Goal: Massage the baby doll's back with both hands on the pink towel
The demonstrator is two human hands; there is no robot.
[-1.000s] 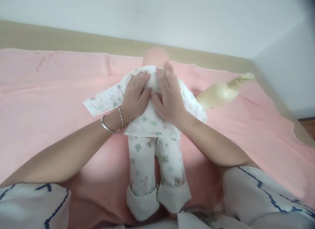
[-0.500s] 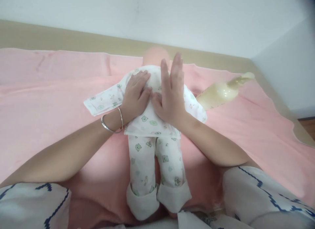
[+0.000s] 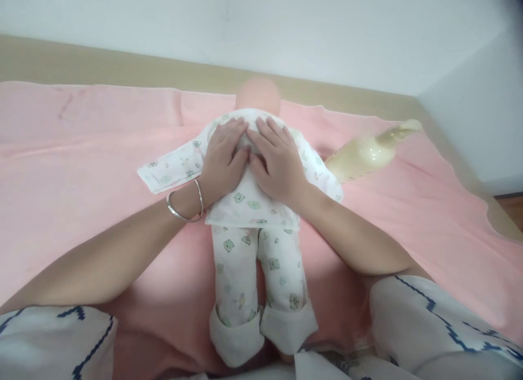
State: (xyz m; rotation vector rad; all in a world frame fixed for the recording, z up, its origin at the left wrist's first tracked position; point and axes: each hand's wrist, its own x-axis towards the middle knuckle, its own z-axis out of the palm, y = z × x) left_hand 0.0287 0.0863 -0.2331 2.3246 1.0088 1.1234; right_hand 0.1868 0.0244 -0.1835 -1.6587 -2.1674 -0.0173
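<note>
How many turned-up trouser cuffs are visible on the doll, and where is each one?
2: in the picture, the left cuff ends the left trouser leg, and the right cuff ends the right trouser leg.

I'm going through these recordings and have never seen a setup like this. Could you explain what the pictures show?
There is no machine here, only a person with bare hands. A single camera, worn on the head, looks forward and down and takes every picture. A doll, its face not showing, lies on a pink cloth spread over a beige surface. It wears a patterned shirt and trousers with turned-up cuffs. The left hand, a silver bangle at its wrist, and the right hand rest on the upper shirt; neither grips anything. On the right lies a pale, glossy object I cannot identify.
</note>
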